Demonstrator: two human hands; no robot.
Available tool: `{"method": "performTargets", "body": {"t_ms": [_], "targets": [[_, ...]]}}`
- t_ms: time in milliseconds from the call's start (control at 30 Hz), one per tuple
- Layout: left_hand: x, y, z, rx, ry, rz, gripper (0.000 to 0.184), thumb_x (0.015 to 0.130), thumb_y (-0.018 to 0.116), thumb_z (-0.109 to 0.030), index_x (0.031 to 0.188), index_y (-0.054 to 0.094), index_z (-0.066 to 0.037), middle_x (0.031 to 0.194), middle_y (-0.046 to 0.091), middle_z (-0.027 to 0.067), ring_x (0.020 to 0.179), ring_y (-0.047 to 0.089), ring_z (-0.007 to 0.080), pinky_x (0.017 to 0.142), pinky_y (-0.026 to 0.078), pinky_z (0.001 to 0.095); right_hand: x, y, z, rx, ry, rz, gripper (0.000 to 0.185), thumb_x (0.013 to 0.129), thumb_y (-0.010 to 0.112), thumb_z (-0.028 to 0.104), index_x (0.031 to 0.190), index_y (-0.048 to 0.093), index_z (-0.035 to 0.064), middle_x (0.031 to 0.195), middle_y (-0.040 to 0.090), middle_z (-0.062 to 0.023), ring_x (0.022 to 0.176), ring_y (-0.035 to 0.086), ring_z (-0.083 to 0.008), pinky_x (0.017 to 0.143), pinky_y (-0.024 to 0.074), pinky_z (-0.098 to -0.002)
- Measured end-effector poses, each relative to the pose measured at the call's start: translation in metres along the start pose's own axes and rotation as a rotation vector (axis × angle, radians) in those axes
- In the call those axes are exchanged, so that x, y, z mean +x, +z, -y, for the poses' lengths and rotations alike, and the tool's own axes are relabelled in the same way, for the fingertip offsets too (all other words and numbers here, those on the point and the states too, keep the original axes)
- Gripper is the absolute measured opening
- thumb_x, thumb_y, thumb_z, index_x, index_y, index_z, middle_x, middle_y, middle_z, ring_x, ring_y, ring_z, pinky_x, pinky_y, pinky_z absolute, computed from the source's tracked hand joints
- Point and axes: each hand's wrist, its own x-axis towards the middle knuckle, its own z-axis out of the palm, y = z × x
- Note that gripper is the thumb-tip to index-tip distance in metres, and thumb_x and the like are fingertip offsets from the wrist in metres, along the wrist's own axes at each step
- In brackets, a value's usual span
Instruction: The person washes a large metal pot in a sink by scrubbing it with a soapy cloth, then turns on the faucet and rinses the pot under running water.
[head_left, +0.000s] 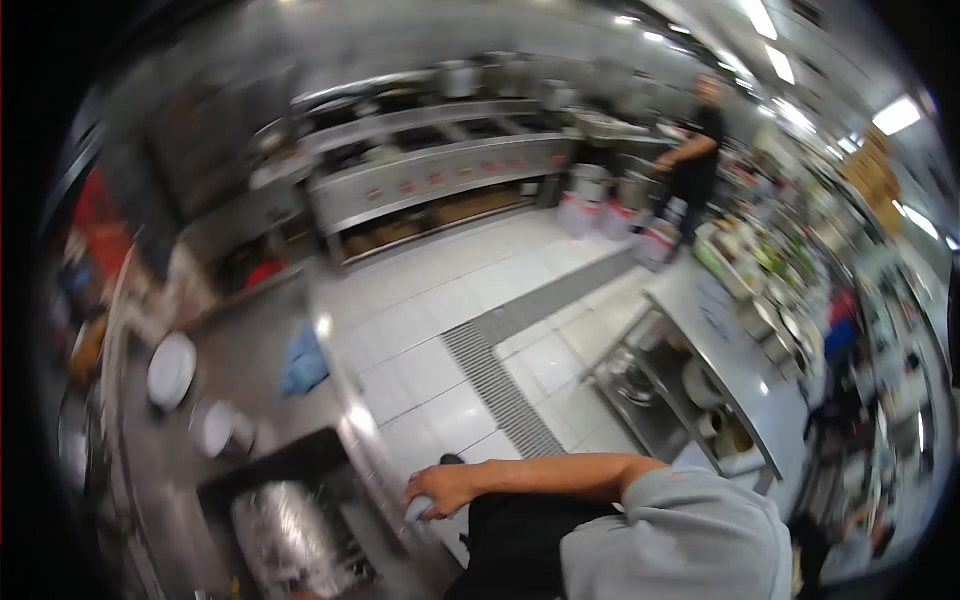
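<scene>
My right hand (440, 490) is closed on a small light blue-grey item (420, 508), perhaps a cloth, beside the steel counter's front edge. The bare forearm reaches in from a grey sleeve, across a black apron. Left of this hand, a dark sink basin (325, 455) has a shiny metal surface (290, 530) inside. A blue cloth (303, 362) lies on the steel counter (250, 340). A white round container (172, 370) and a pale pot (220, 428) stand behind the sink. I do not see my left hand.
Across the tiled floor (400, 350) is a steel stove (440, 170). A person (700, 150) in black stands near white buckets (580, 215). On the right, a steel worktable (735, 360) holds food and pots, with bowls below. A floor drain (500, 390) runs between.
</scene>
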Motion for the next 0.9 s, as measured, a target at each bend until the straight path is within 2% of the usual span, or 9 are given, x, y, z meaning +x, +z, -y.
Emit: {"method": "performTargets", "body": {"t_ms": [100,133,167,200,300,533,667,733,900], "targets": [[0.001,0.038,0.038,0.237,-0.022,-0.039,0.039,0.095,0.048,-0.033,0.111,0.061,0.001,0.104,0.066,0.0166,0.090,0.066,0.0315,0.075,0.054,0.0413,0.007,-0.005,0.015,0.074,-0.087,0.082,0.046,0.072,0.074,0.018,0.115,0.061,0.0070,0.112,0.060,-0.0170,0.110,0.056,-0.0332,0.097,0.0439,-0.0414],[-0.010,0.016,0.032,0.198,-0.013,0.203,0.041,0.097,0.044,-0.034,0.115,0.059,-0.001,0.109,0.064,0.0178,0.097,0.064,0.0325,0.081,0.053,0.0402,0.014,-0.022,0.025,0.010,-0.143,0.040,0.046,0.073,0.074,0.016,0.117,0.061,0.0076,0.118,0.057,-0.0179,0.113,0.055,-0.0347,0.100,0.0431,-0.0410],[-0.026,0.008,0.020,-0.093,-0.043,-0.050,0.041,0.099,0.040,-0.034,0.116,0.058,-0.001,0.107,0.065,0.0199,0.097,0.064,0.0353,0.082,0.052,0.0442,0.021,-0.037,0.031,0.011,-0.087,0.025,0.047,0.073,0.074,0.017,0.118,0.062,0.0087,0.123,0.055,-0.0188,0.117,0.053,-0.0357,0.103,0.0421,-0.0412],[-0.030,-0.061,-0.031,-0.367,-0.422,0.040,0.044,0.100,0.038,-0.036,0.114,0.058,0.000,0.105,0.065,0.0236,0.097,0.064,0.0391,0.082,0.051,0.0482,0.035,-0.047,0.028,0.012,-0.069,-0.024,0.047,0.071,0.074,0.020,0.115,0.063,0.0066,0.119,0.057,-0.0186,0.117,0.053,-0.0361,0.101,0.0430,-0.0422],[-0.035,-0.111,-0.065,-0.285,-0.631,0.141,0.046,0.100,0.037,-0.038,0.111,0.058,0.002,0.103,0.065,0.0252,0.095,0.063,0.0426,0.081,0.050,0.0512,0.080,-0.060,0.027,0.012,-0.020,-0.089,0.042,0.075,0.075,0.021,0.113,0.065,0.0063,0.116,0.059,-0.0174,0.107,0.059,-0.0341,0.095,0.0480,-0.0398],[-0.039,-0.079,-0.049,-0.277,-0.554,0.046,0.045,0.100,0.037,-0.037,0.105,0.060,0.002,0.101,0.064,0.0275,0.094,0.061,0.0449,0.080,0.048,0.0520,0.205,-0.070,0.054,-0.002,-0.515,0.163,0.040,0.073,0.073,0.017,0.111,0.066,0.0078,0.113,0.061,-0.0174,0.104,0.060,-0.0347,0.092,0.0499,-0.0412],[-0.041,-0.059,-0.045,-0.329,-0.597,0.021,0.043,0.101,0.040,-0.030,0.112,0.059,0.006,0.104,0.065,0.0271,0.095,0.062,0.0425,0.084,0.048,0.0476,0.315,-0.104,0.091,-0.066,-0.540,-0.054,0.037,0.070,0.069,0.013,0.106,0.066,0.0068,0.112,0.061,-0.0175,0.103,0.060,-0.0366,0.092,0.0491,-0.0423],[-0.061,0.020,0.008,-1.491,-0.615,-0.388,0.037,0.101,0.040,-0.021,0.108,0.059,0.009,0.110,0.064,0.0242,0.100,0.061,0.0341,0.089,0.047,0.0422,0.390,-0.096,0.084,-0.120,-0.468,-0.054,0.036,0.070,0.070,0.014,0.105,0.066,0.0075,0.113,0.061,-0.0179,0.102,0.060,-0.0365,0.091,0.0490,-0.0434],[-0.070,-0.030,-0.022,-0.677,-0.409,-0.347,0.033,0.100,0.044,-0.023,0.087,0.056,0.005,0.081,0.061,0.0271,0.078,0.059,0.0411,0.072,0.046,0.0449,0.507,-0.043,0.044,-0.609,-0.340,0.139,0.047,0.072,0.069,0.026,0.117,0.064,0.0120,0.125,0.057,-0.0184,0.110,0.057,-0.0378,0.093,0.0475,-0.0480]]}}
